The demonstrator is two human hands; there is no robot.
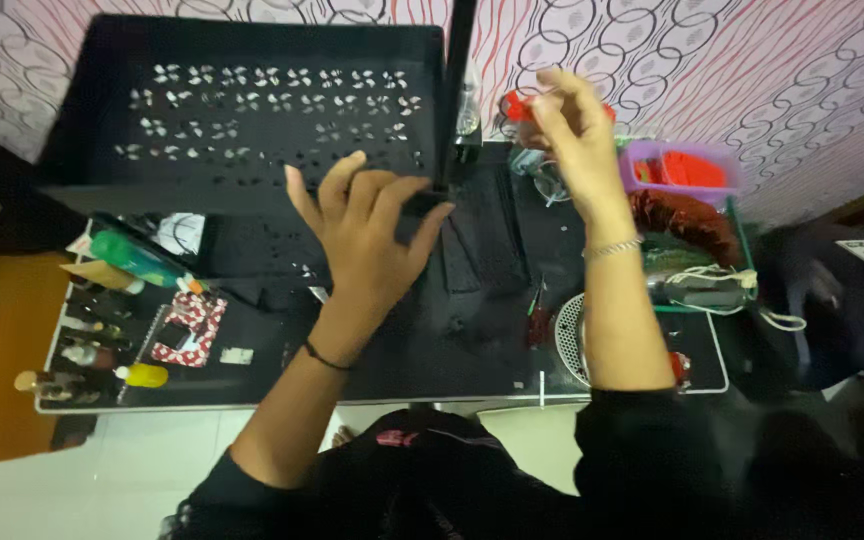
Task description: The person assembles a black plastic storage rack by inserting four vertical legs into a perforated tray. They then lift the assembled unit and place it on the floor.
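My left hand [367, 235] lies flat with its fingers spread on a large sheet of black fabric [252, 110] dotted with small white sparkly motifs; the sheet hangs at the back and spreads over the table [252, 400]. Raised at the back right, my right hand [572, 130] pinches a small red object [517, 105]; what it is stays too blurred to tell. A bracelet circles my right wrist and a dark band my left.
Small bottles [87, 355], a green tube [132, 258] and a red-and-white patterned card [189, 328] crowd the table's left edge. A purple box of red pieces [677, 168], red trim [687, 222], white cord [722, 285] and a white mesh disc [570, 335] sit at right. A dark pole [457, 80] stands behind.
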